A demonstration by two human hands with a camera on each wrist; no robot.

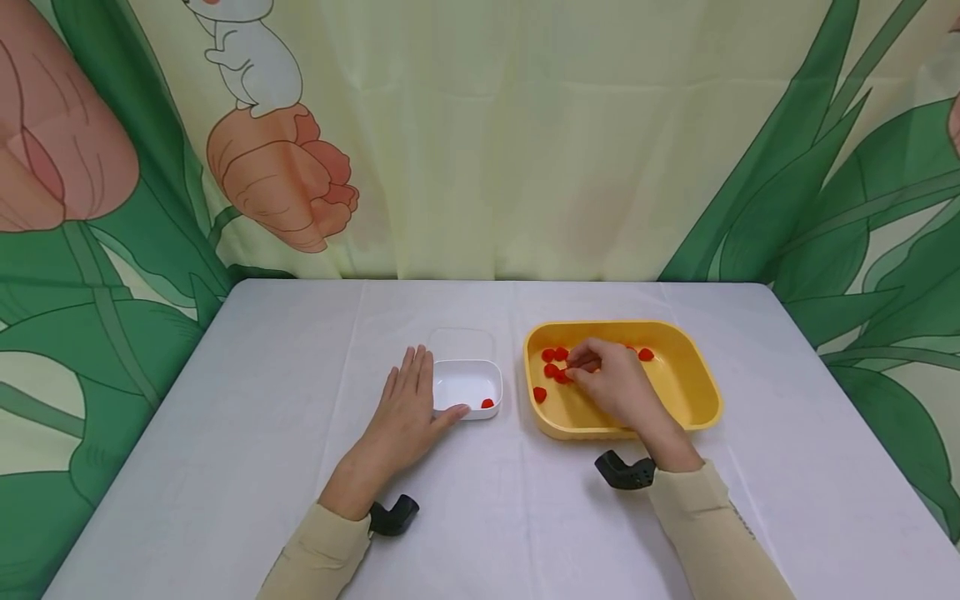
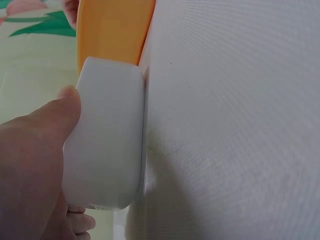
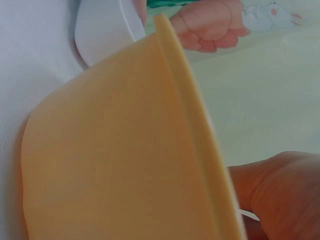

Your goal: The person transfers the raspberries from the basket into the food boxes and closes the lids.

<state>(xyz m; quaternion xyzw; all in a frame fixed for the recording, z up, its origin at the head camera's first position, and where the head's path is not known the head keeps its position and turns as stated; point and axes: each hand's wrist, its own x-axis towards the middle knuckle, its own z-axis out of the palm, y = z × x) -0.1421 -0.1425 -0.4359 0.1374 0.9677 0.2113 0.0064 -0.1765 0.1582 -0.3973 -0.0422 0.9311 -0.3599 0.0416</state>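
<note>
In the head view, a small white box (image 1: 457,375) stands on the table with one red piece (image 1: 487,403) inside. My left hand (image 1: 405,412) lies against its left side, fingers straight, thumb stretched along the near rim; the left wrist view shows that thumb (image 2: 55,115) at the box's upper edge. To the right is a yellow tray (image 1: 682,400) with several small red pieces (image 1: 550,371). My right hand (image 1: 615,379) reaches into it, thumb and forefinger pinching at a red piece. Those fingertips are partly hidden. In the right wrist view the tray wall (image 3: 110,145) covers the fingers.
Both containers stand on a white-covered table (image 1: 225,442), a narrow gap between them. A clear, lid-like outline (image 1: 461,331) lies just behind the white box. A printed curtain (image 1: 510,167) hangs beyond the far edge. Black wrist devices (image 1: 626,472) sit at both sleeves.
</note>
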